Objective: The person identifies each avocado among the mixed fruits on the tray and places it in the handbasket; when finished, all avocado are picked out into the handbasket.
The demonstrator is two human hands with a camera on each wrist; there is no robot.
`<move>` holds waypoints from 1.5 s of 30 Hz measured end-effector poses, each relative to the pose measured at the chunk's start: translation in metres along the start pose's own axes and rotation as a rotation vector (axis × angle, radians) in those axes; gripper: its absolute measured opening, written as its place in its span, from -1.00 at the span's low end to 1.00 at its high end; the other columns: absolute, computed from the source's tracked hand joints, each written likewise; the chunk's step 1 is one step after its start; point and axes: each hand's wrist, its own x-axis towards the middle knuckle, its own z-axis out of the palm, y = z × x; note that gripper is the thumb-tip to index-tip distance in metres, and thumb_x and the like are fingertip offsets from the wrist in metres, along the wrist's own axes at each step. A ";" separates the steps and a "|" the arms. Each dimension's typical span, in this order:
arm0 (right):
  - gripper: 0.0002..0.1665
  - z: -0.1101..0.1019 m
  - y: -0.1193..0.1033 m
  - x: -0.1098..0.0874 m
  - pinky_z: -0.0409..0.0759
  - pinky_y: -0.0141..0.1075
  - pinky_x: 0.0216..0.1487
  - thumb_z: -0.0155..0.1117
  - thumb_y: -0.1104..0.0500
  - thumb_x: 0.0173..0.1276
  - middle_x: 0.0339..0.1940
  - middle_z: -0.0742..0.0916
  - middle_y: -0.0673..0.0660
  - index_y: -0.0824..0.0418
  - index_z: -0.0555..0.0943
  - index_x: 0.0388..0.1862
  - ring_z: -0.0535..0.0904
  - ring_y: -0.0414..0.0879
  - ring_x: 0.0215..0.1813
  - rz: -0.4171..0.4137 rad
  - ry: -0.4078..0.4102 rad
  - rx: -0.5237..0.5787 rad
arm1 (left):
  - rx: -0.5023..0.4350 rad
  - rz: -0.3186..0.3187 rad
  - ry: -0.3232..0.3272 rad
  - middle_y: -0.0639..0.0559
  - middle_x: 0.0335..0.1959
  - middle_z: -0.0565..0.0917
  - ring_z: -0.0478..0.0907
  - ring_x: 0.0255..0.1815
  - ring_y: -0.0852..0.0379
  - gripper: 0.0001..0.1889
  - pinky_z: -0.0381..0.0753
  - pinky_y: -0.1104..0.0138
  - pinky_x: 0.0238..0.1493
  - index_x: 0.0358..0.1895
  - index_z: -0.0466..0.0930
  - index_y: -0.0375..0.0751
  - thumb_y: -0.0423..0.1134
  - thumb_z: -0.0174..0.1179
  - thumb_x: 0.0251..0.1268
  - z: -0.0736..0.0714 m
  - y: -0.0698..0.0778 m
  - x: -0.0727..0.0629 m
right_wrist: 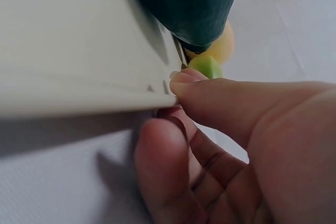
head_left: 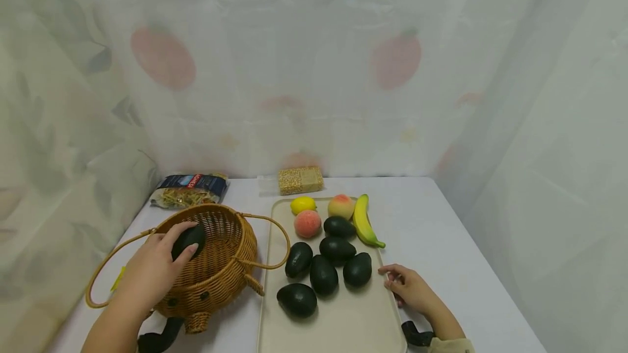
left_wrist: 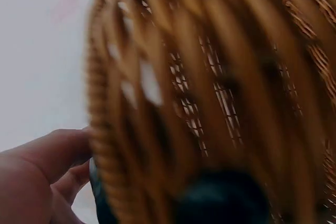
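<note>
My left hand (head_left: pixel 162 263) holds a dark green avocado (head_left: pixel 188 242) between thumb and fingers over the mouth of a brown wicker basket (head_left: pixel 221 282). In the left wrist view the basket's wall (left_wrist: pixel 247 77) hides most of that avocado (left_wrist: pixel 101 195). On the right, a beige tray (head_left: pixel 353 323) bears several more avocados (head_left: pixel 324 275), two peaches (head_left: pixel 307 224), a lemon (head_left: pixel 302 205) and a banana (head_left: pixel 363 222). With thumb above and fingers below, my right hand (head_left: pixel 414 290) pinches the tray's right edge, as the right wrist view shows.
Behind the basket lies a bag of pasta (head_left: pixel 188 189). A clear pack of yellow grains (head_left: pixel 300 180) sits beyond the tray. One looped basket handle (head_left: pixel 279 227) reaches over the tray's left rim, the other (head_left: pixel 95 282) leans left. Hanging curtains enclose the white table (head_left: pixel 456 266).
</note>
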 end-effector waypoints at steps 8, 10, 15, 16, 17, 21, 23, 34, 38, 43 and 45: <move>-0.64 -0.001 -0.001 0.000 0.48 -0.35 -0.57 0.32 0.34 0.50 -0.27 0.53 0.10 0.35 0.63 0.23 0.44 -0.13 -0.58 -0.006 -0.004 0.008 | -0.023 0.048 -0.108 -0.52 0.02 0.53 0.62 -0.13 -0.35 -0.39 0.61 -0.07 -0.33 0.54 0.31 -0.08 0.00 0.23 0.57 0.009 -0.021 0.010; -0.64 -0.001 -0.002 0.000 0.48 -0.35 -0.57 0.33 0.33 0.50 -0.27 0.53 0.10 0.36 0.63 0.23 0.44 -0.13 -0.59 -0.006 -0.004 0.012 | -0.001 0.070 -0.107 -0.48 -0.01 0.56 0.62 -0.15 -0.32 -0.40 0.60 -0.08 -0.33 0.51 0.35 -0.09 -0.01 0.27 0.54 0.012 -0.023 0.013; -0.64 -0.001 -0.002 -0.001 0.48 -0.35 -0.57 0.33 0.33 0.50 -0.28 0.54 0.11 0.36 0.63 0.23 0.44 -0.14 -0.58 -0.003 -0.005 0.010 | 0.077 0.111 -0.120 -0.43 -0.03 0.60 0.61 -0.15 -0.34 -0.43 0.60 -0.17 -0.27 0.46 0.44 -0.08 -0.03 0.32 0.49 0.019 -0.023 0.017; -0.64 -0.001 -0.002 -0.001 0.48 -0.35 -0.57 0.33 0.33 0.50 -0.28 0.54 0.11 0.36 0.63 0.23 0.44 -0.14 -0.58 0.000 -0.006 0.008 | 0.095 0.117 -0.126 -0.43 -0.02 0.61 0.61 -0.14 -0.35 -0.44 0.60 -0.19 -0.26 0.45 0.46 -0.08 -0.03 0.32 0.49 0.020 -0.023 0.017; -0.64 -0.001 -0.003 0.000 0.48 -0.35 -0.57 0.33 0.33 0.50 -0.29 0.54 0.10 0.36 0.63 0.23 0.44 -0.14 -0.58 0.004 -0.006 0.008 | 0.109 0.122 -0.134 -0.43 -0.01 0.61 0.61 -0.12 -0.38 -0.45 0.60 -0.21 -0.24 0.45 0.47 -0.07 -0.04 0.33 0.48 0.021 -0.023 0.018; -0.65 0.000 -0.003 0.001 0.49 -0.36 -0.56 0.33 0.32 0.50 -0.29 0.55 0.10 0.35 0.64 0.22 0.45 -0.16 -0.57 0.015 -0.006 0.003 | 0.156 0.127 -0.167 -0.40 -0.01 0.64 0.60 -0.06 -0.42 -0.48 0.58 -0.26 -0.18 0.42 0.51 -0.06 -0.06 0.34 0.48 0.022 -0.022 0.021; -0.65 0.000 -0.002 0.002 0.49 -0.36 -0.56 0.33 0.32 0.50 -0.29 0.55 0.09 0.35 0.64 0.22 0.45 -0.17 -0.57 0.015 -0.007 0.001 | 0.171 0.124 -0.197 -0.38 -0.01 0.65 0.61 -0.05 -0.43 -0.50 0.57 -0.27 -0.16 0.40 0.53 -0.05 -0.07 0.34 0.47 0.023 -0.022 0.022; -0.63 -0.002 0.001 0.000 0.49 -0.36 -0.56 0.34 0.33 0.49 -0.25 0.54 0.12 0.39 0.62 0.23 0.45 -0.15 -0.57 -0.012 -0.007 0.046 | 0.147 0.135 -0.355 -0.34 0.06 0.71 0.65 0.01 -0.41 -0.52 0.59 -0.29 -0.06 0.36 0.55 -0.15 -0.11 0.34 0.46 0.022 -0.018 0.030; -0.64 -0.003 0.001 0.001 0.50 -0.36 -0.55 0.33 0.32 0.50 -0.26 0.53 0.11 0.36 0.63 0.23 0.45 -0.16 -0.55 0.008 -0.007 0.032 | 0.111 0.119 -0.402 -0.34 0.09 0.70 0.67 0.02 -0.37 -0.50 0.63 -0.24 -0.12 0.40 0.52 -0.17 -0.10 0.31 0.50 0.024 -0.020 0.031; -0.63 -0.001 0.000 0.000 0.49 -0.36 -0.56 0.33 0.33 0.51 -0.28 0.54 0.11 0.37 0.62 0.24 0.44 -0.14 -0.56 0.007 -0.006 0.038 | 0.103 0.124 -0.368 -0.39 0.13 0.68 0.61 0.12 -0.47 -0.43 0.58 -0.32 -0.03 0.47 0.46 -0.17 -0.06 0.29 0.51 0.026 -0.024 0.031; -0.63 0.000 0.000 0.000 0.48 -0.36 -0.56 0.32 0.33 0.51 -0.27 0.54 0.11 0.39 0.61 0.24 0.44 -0.13 -0.56 0.004 -0.006 0.048 | 0.095 0.124 -0.324 -0.44 0.18 0.63 0.55 0.17 -0.54 -0.39 0.55 -0.36 0.00 0.50 0.43 -0.15 -0.02 0.29 0.51 0.024 -0.022 0.029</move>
